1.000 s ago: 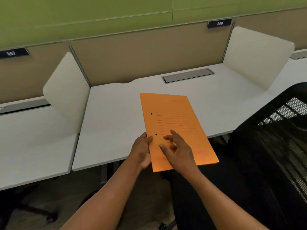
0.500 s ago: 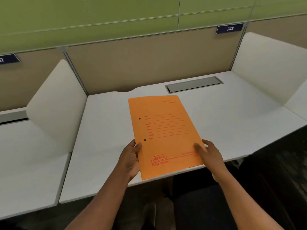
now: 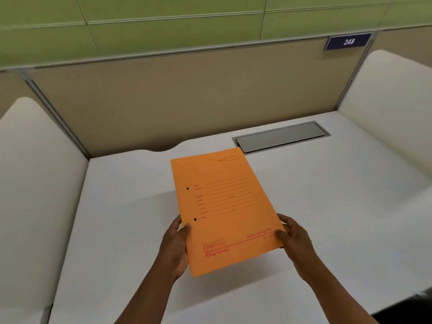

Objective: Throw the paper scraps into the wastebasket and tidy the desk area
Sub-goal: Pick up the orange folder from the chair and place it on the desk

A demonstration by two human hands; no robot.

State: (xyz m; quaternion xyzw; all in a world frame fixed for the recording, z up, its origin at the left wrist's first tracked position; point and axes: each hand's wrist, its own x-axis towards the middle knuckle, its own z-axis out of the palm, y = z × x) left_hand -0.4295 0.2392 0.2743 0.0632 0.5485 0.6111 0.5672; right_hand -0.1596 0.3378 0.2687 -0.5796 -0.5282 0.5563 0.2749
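An orange paper file folder [image 3: 224,206] with red print and two punched holes is held over the middle of the white desk [image 3: 117,206]. My left hand [image 3: 175,246] grips its near left edge, thumb on top. My right hand [image 3: 293,239] grips its near right corner. Whether the folder's far end rests on the desk I cannot tell. No paper scraps and no wastebasket are in view.
White side dividers stand at the desk's left [image 3: 35,183] and right [image 3: 385,108]. A beige back panel [image 3: 187,97] carries a blue sign "248" [image 3: 348,41]. A grey cable hatch [image 3: 280,136] lies in the desk just beyond the folder's far right corner.
The folder has moved forward over the desk. My right hand shifted from the folder's middle to its near right corner. The view closed in on the desk, and the black chair left the frame.
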